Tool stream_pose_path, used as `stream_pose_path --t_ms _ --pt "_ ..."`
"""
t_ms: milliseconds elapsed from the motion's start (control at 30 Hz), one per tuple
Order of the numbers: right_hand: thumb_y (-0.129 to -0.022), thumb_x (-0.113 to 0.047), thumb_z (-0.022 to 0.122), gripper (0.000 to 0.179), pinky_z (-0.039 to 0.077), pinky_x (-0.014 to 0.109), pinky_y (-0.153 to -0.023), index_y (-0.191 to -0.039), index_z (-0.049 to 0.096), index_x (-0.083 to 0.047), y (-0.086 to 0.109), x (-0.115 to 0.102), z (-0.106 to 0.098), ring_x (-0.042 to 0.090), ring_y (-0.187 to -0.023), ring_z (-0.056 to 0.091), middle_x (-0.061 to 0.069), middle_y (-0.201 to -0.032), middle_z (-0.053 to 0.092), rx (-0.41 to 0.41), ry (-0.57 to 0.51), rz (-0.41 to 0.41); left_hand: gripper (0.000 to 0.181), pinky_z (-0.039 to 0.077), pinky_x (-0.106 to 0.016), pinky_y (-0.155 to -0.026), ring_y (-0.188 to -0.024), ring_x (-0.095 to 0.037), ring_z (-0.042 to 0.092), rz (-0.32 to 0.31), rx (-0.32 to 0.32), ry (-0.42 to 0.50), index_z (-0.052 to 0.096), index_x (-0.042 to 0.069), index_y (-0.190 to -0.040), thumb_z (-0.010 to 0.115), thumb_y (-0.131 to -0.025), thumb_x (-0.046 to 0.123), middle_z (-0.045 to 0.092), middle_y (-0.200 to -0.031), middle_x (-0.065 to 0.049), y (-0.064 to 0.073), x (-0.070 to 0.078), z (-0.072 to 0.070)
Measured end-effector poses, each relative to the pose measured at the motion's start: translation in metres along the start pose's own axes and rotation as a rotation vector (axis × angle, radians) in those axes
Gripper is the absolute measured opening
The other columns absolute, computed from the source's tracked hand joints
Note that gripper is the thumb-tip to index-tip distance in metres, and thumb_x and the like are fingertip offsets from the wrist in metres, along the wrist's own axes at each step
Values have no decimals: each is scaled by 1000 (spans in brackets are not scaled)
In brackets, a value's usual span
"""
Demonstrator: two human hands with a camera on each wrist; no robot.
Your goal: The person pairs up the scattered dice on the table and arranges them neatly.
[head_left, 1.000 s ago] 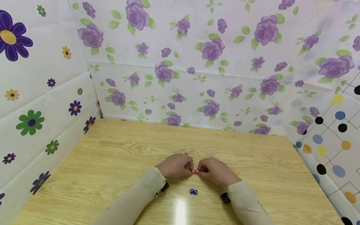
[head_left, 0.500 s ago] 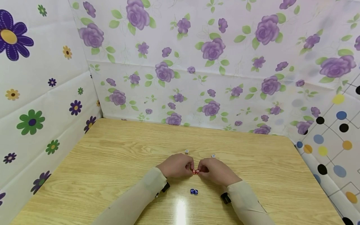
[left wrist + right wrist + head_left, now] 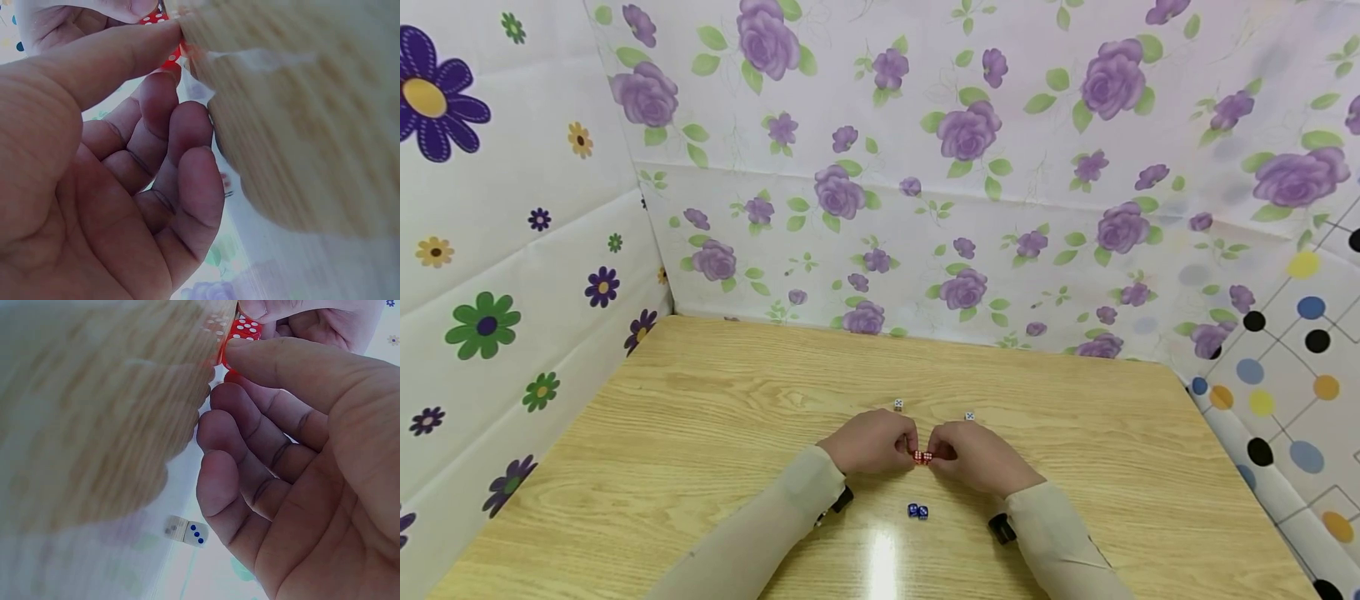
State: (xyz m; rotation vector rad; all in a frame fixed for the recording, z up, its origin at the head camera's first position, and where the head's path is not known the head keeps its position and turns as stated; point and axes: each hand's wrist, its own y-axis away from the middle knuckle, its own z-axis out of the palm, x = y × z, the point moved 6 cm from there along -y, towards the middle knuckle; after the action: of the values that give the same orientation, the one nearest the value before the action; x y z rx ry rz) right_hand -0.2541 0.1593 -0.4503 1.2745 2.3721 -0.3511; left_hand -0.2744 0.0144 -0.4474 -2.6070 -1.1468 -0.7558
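Observation:
Two red dice with white pips stand side by side on the table between my hands. My left hand [image 3: 874,442] pinches the left red die [image 3: 917,457] between thumb and forefinger. From the other side, my right hand [image 3: 981,457] pinches the right red die [image 3: 927,457] the same way. In the right wrist view, the thumb covers part of a red die [image 3: 247,326], and the other fingers curl loosely near the tabletop. The left wrist view shows little of the red die [image 3: 172,57] behind the thumb and forefinger.
Two blue dice [image 3: 917,511] lie together on the wooden table [image 3: 737,392], nearer me than the red ones. Beyond my hands are a left white die [image 3: 898,403] and a right white die [image 3: 970,415], set apart. Patterned cloth walls [image 3: 880,167] border the table.
The narrow gap between the two red dice has closed, the left one having shifted slightly right. Both hands keep their pinch and otherwise hardly move.

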Motion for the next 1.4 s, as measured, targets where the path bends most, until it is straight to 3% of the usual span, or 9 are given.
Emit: stream_pose_path --t_ms 1100,1400 --pt "-94 -12 77 7 49 25 -65 -92 72 -17 -1 1 -1 2 -69 55 -13 -81 64 -14 4 0 6 47 -23 -66 -64 -3 51 -25 -9 18 73 18 -92 76 -89 13 62 -75 14 -1 -4 2" --pt "-95 -15 74 7 50 30 -71 -93 71 -21 6 11 -9 5 -74 56 -16 -82 62 8 20 87 13 50 -27 -73 -65 -6 53 -53 -1 6 72 19 -102 75 -89 18 61 -75 11 6 -13 -11"
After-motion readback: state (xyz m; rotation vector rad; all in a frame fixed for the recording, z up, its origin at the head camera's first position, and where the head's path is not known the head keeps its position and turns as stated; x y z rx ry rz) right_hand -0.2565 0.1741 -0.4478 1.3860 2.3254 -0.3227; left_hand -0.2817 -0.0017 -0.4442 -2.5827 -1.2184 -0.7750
